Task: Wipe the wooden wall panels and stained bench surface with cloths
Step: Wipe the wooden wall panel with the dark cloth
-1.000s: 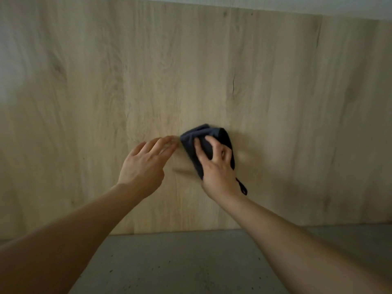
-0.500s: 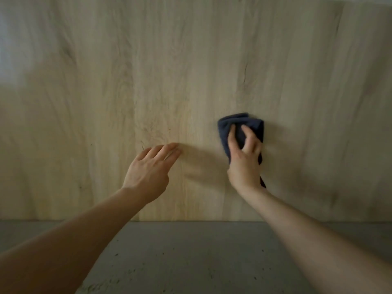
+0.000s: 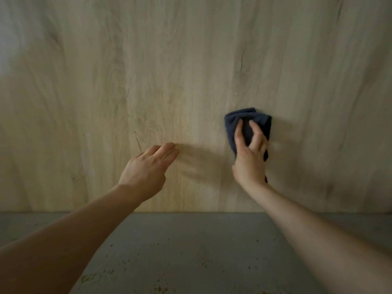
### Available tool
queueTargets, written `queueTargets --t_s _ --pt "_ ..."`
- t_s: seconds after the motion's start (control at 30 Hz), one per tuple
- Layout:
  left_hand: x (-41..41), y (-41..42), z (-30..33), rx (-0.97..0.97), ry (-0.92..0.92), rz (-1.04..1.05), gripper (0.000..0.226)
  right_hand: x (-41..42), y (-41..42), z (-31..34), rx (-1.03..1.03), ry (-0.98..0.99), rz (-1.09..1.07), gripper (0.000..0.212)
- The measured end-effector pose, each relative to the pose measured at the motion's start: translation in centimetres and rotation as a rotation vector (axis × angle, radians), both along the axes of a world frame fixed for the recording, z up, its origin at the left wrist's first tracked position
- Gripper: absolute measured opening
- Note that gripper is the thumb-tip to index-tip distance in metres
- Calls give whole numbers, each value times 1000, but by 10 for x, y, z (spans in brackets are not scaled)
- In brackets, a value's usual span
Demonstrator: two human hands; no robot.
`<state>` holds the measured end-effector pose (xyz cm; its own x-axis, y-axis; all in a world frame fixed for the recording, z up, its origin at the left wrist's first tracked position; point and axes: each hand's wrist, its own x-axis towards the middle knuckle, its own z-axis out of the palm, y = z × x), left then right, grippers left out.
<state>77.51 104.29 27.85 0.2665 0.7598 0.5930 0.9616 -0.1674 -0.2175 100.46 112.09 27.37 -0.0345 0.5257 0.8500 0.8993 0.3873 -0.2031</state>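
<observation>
A light wooden wall panel (image 3: 169, 71) fills the upper part of the view. My right hand (image 3: 250, 158) presses a folded dark blue cloth (image 3: 246, 119) against the panel right of centre, its fingers curved over the cloth. A corner of the cloth hangs below my wrist. My left hand (image 3: 148, 168) reaches to the panel at centre with straight fingers, its fingertips at the wood, holding nothing. The grey stained bench surface (image 3: 191, 251) runs along the bottom, under both forearms.
The panel meets the bench in a straight line across the lower view. Small pale specks and stains dot the bench (image 3: 97, 279) near the front. A dark crack mark (image 3: 241, 62) shows in the wood above the cloth.
My right hand has slid the cloth to the right along the panel, away from my left hand. The left hand has stayed near the same spot on the wood.
</observation>
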Motion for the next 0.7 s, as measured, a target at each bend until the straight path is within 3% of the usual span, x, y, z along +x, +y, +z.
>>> queueTargets --t_s 0.17,0.23,0.3,0.37,0.43,0.53,0.7 --pt "4 -3 1 -55 -13 -12 64 -30 -7 -49 108 -359 212 72" --pt "3 -4 0 -63 -4 -5 65 -19 -9 -44 80 -397 283 69" --pt "1 -4 -4 -73 -21 -9 70 5 -5 -32 -21 -211 207 55" --pt "0 -3 -8 -76 -24 -2 72 32 1 -19 -70 55 46 70" --pt "-1 -2 -12 -69 -23 0 73 44 2 -17 -93 105 -60 89" --pt "-3 1 -17 -53 -18 12 75 21 -1 -24 -124 143 -99 88" --pt "-4 -4 -23 -107 69 58 74 -24 -9 -69 27 -325 95 82"
